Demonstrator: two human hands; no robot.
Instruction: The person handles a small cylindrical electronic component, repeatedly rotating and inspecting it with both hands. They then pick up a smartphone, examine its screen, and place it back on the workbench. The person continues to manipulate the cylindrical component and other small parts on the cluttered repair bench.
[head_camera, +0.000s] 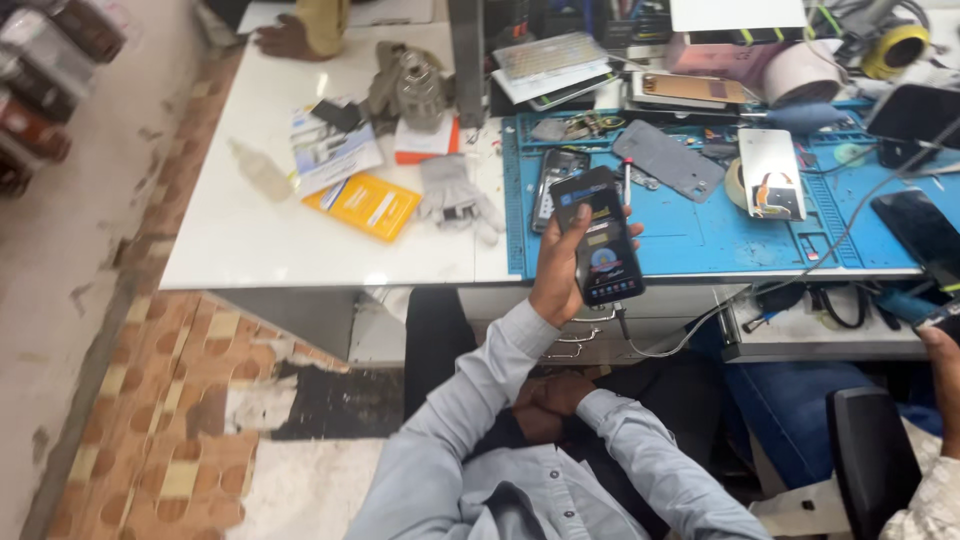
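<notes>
Left hand (556, 275) raised over counter (300, 240) edge, clamped on phone (598, 238); screen lit, cable (640, 345) hanging from bottom end. Right hand (558, 392) low near lap, closed loosely, holding nothing visible, touching left sleeve. Phone held above front edge of blue mat (700, 235). Second phone (556, 180) flat on mat just behind it. Grey back cover (668, 160) and white phone (771, 172) farther right on mat. Yellow packet (369, 205) and grey glove (452, 195) on white counter, left of mat.
</notes>
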